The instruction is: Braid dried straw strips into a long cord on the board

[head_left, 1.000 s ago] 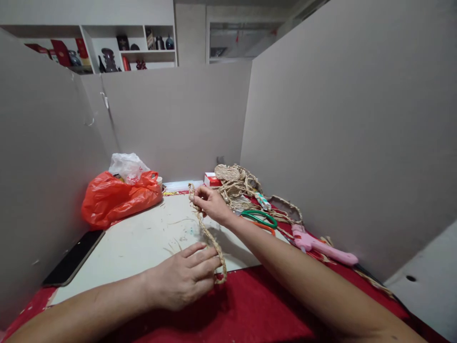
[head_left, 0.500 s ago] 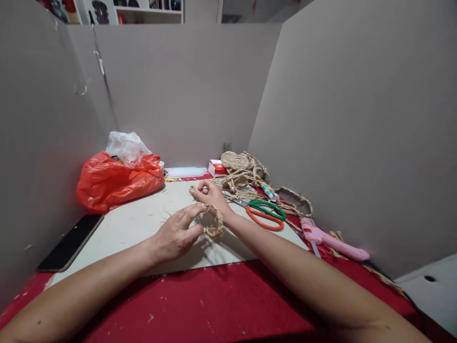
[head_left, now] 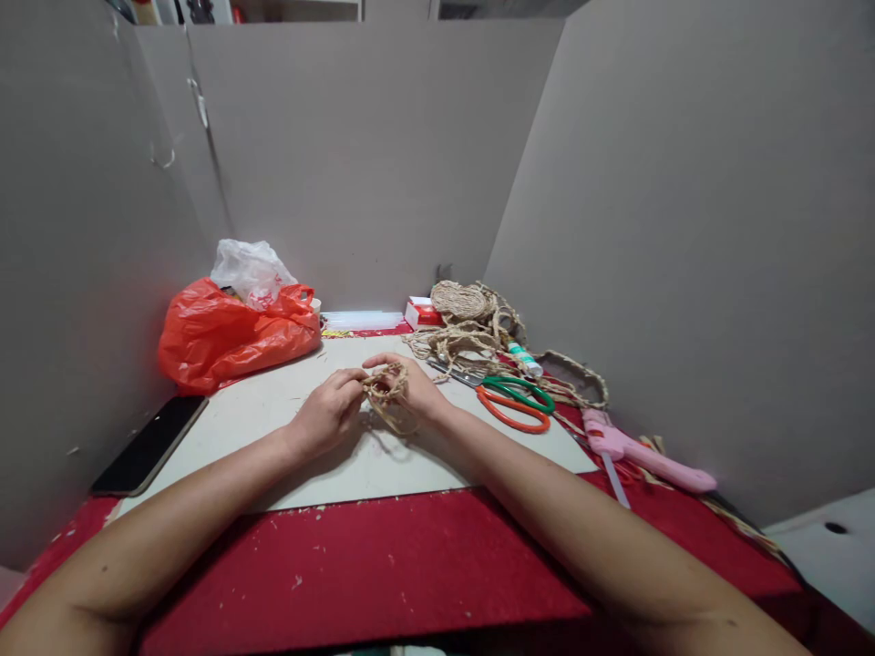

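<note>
A tan braided straw cord (head_left: 388,398) is bunched into a small coil over the white board (head_left: 287,437). My right hand (head_left: 414,386) cups the coil from the right, fingers curled round it. My left hand (head_left: 330,410) meets it from the left, its fingertips pinching the cord's near side. Both hands rest low on the board, touching each other at the coil.
A heap of braided straw pieces (head_left: 471,330) lies at the back right. Green and orange scissors (head_left: 516,404) and a pink glue gun (head_left: 639,448) lie to the right. A red plastic bag (head_left: 229,335) sits back left, a dark phone (head_left: 151,444) at the left edge. Grey partitions wall the red-covered table (head_left: 383,574).
The cord, stretched long between my hands a second ago, has been gathered into a small coil. My left hand moved away from me and up to my right hand. The view tilted down.
</note>
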### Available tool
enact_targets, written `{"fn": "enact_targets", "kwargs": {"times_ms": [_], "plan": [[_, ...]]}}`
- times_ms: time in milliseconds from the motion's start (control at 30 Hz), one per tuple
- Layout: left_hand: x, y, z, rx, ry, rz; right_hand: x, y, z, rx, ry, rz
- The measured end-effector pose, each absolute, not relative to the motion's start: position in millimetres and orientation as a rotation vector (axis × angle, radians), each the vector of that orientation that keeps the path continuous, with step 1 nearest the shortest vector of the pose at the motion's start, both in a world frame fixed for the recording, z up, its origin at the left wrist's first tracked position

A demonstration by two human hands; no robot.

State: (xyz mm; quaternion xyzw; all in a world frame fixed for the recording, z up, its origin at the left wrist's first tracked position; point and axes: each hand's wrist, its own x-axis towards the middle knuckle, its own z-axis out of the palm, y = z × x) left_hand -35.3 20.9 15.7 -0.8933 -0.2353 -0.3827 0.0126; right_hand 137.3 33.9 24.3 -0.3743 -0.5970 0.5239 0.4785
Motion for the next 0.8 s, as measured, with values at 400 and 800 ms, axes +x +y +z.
{"fn": "enact_targets", "kwargs": {"times_ms": [400,800], "plan": [[-32.8,15.1,10.8,-2.570,-0.656,-1.241,139.4,39.7,18.0,-1.092,-1.878,0.640],[-57.1,31.7,13.2,-2.459,-0.618,-1.131,167.0,43.7,44.0,-1.111,-1.699,0.865]]}}
